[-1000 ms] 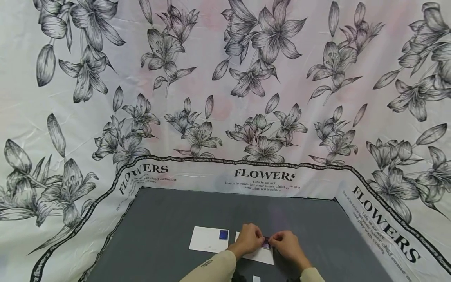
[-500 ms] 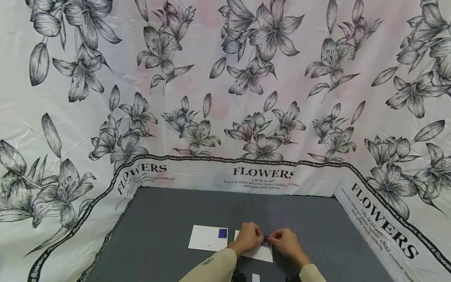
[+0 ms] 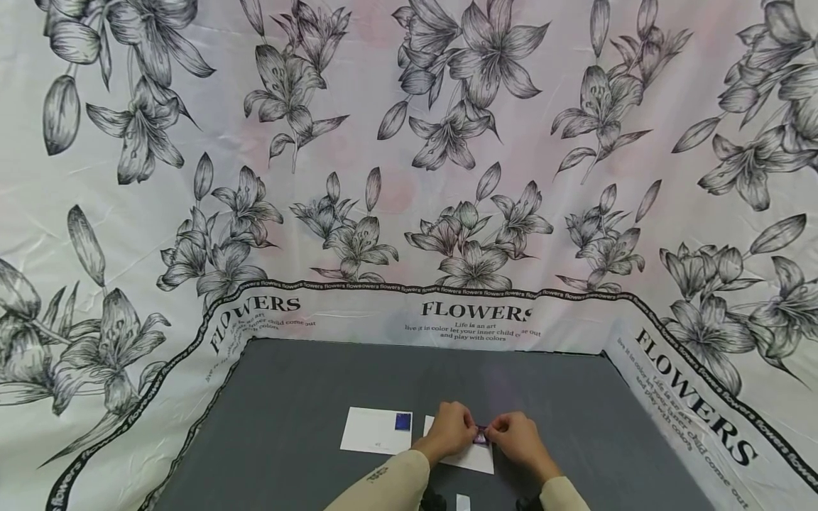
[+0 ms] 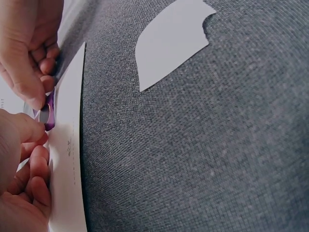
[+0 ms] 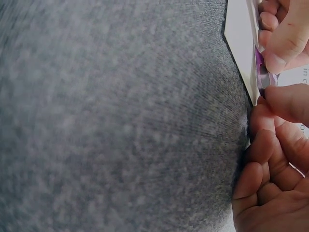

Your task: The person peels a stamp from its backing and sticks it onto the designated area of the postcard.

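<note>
Between both hands is a small purple stamp, set over the top right corner of a white envelope-like card. My left hand pinches the stamp's left end with thumb and fingertips; my right hand pinches its right end. Seen from the left wrist, the purple stamp stands tilted at the card, with a dark centre and a pale curved line. The right wrist view shows the stamp slightly bent between the thumbs. Fingers cover part of it and much of the card.
Left of the hands lies another white card with a dark blue stamp in its top right corner. A white paper scrap lies nearer the body on the grey table. A flower-printed curtain borders the table's back and sides.
The head view has shifted a little, so cards and curtain sit slightly further left and higher. Both hands keep their pinch on the stamp, nearly still.
</note>
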Motion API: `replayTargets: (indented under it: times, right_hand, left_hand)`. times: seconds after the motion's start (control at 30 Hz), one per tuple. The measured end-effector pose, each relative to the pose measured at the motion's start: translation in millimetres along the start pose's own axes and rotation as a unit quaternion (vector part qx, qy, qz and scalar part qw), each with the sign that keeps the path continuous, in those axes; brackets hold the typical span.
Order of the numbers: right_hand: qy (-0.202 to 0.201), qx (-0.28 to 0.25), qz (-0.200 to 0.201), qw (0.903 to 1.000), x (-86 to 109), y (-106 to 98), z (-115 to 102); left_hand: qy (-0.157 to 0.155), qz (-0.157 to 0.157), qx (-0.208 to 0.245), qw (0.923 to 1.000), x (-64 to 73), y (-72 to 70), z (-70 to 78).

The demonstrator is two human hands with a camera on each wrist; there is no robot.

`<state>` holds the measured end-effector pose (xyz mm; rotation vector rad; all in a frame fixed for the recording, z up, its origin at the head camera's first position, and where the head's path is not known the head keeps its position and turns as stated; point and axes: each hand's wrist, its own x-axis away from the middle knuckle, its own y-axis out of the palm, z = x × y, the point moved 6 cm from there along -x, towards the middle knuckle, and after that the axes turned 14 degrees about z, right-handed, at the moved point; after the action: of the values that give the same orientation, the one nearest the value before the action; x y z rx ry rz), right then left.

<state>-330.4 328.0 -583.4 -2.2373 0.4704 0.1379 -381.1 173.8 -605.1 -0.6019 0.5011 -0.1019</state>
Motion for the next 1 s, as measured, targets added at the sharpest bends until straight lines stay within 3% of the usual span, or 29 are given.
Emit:
replayTargets:
  times: [0.5, 0.77, 0.9, 1.0]
  right_hand:
    - [-0.004, -0.001, -0.001, 1.0, -1.7, 2.2, 3.7]
    - [-0.014, 0.004, 0.01, 0.9998, 0.1, 2.0, 0.9]
    - [-0.022, 0.003, 0.02, 0.9996, -1.6, 6.5, 6.3]
    - [-0.032, 0.008, 0.025, 0.9992, -1.4, 6.3, 4.0]
  left_hand:
    - [-0.029, -0.033, -0.032, 0.9985, 2.6, -5.9, 12.0]
    - [-0.003, -0.017, -0.031, 0.9994, 2.3, -1.7, 7.2]
    - [0.038, 0.008, -0.033, 0.9987, 0.5, 11.0, -5.8]
    - [0.062, 0.015, -0.045, 0.9969, 2.0, 5.8, 1.0]
